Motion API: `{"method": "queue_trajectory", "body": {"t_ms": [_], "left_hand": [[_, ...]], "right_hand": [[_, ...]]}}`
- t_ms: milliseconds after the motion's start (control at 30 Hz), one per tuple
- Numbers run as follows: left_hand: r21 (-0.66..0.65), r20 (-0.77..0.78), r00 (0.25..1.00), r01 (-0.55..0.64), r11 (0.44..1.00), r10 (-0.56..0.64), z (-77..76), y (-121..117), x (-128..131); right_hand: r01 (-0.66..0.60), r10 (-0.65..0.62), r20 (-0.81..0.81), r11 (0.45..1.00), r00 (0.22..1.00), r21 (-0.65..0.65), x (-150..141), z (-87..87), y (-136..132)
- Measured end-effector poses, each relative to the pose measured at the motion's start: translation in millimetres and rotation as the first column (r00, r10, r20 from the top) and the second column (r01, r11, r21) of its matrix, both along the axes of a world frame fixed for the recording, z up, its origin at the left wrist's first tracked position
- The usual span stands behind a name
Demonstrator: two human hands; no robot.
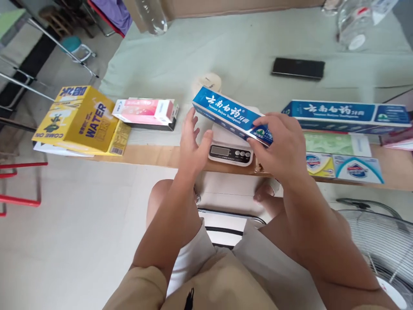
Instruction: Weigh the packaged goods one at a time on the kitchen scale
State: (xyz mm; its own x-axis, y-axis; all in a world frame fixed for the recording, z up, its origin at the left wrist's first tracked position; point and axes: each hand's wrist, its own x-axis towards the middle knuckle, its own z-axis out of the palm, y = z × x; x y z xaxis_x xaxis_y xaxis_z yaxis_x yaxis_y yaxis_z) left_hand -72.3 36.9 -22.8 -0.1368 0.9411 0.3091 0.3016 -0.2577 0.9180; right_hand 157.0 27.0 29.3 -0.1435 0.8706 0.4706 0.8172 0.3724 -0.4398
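A long blue toothpaste box (230, 113) is tilted above a small white kitchen scale (230, 155), covering much of its top. My right hand (284, 146) grips the box's right end between thumb and fingers. Beside the box's left end, my left hand (195, 144) is open, its thumb and fingers apart. Whether its fingertips touch the box I cannot tell. The scale's display and buttons face me at the table's front edge. Behind the box lies a round cream-coloured object (208, 82), partly hidden.
On the right, a second blue toothpaste box (348, 114) lies behind a green box (338, 144) and two soap boxes (358, 168). Left are a pink box (145, 111) and a yellow carton (77, 118). A black phone (298, 69) and clear bottles (355, 26) sit farther back. A fan (383, 241) stands at lower right.
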Motion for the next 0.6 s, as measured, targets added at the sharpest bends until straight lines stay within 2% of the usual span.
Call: {"method": "queue_trajectory", "body": {"t_ms": [100, 200, 267, 467, 600], "left_hand": [[-0.035, 0.021, 1.0, 0.001, 0.999, 0.0, -6.0, 10.9, 11.0], [-0.097, 0.071, 0.997, -0.033, 0.995, 0.04, -5.7, 14.9, 13.2], [-0.149, 0.106, 0.99, -0.076, 0.986, 0.093, -0.1, 15.0, 14.5], [-0.34, 0.186, 0.954, -0.162, 0.927, 0.235, 28.3, 16.3, 24.7], [-0.372, 0.214, 0.946, -0.15, 0.916, 0.242, 32.3, 17.7, 25.1]], "right_hand": [[-0.009, 0.009, -0.011, 0.998, 1.0, -0.06, 12.3, -6.5, 9.1], [-0.026, 0.021, -0.029, 0.986, 0.999, -0.164, 16.6, -9.1, 13.0], [-0.024, 0.015, -0.056, 0.984, 0.998, -0.174, 18.6, -6.9, 13.4], [0.075, -0.083, -0.227, 0.996, 0.97, -0.045, 30.8, 12.0, 11.4], [0.14, -0.166, -0.257, 0.983, 0.952, -0.118, 34.4, 18.1, 9.9]]}}
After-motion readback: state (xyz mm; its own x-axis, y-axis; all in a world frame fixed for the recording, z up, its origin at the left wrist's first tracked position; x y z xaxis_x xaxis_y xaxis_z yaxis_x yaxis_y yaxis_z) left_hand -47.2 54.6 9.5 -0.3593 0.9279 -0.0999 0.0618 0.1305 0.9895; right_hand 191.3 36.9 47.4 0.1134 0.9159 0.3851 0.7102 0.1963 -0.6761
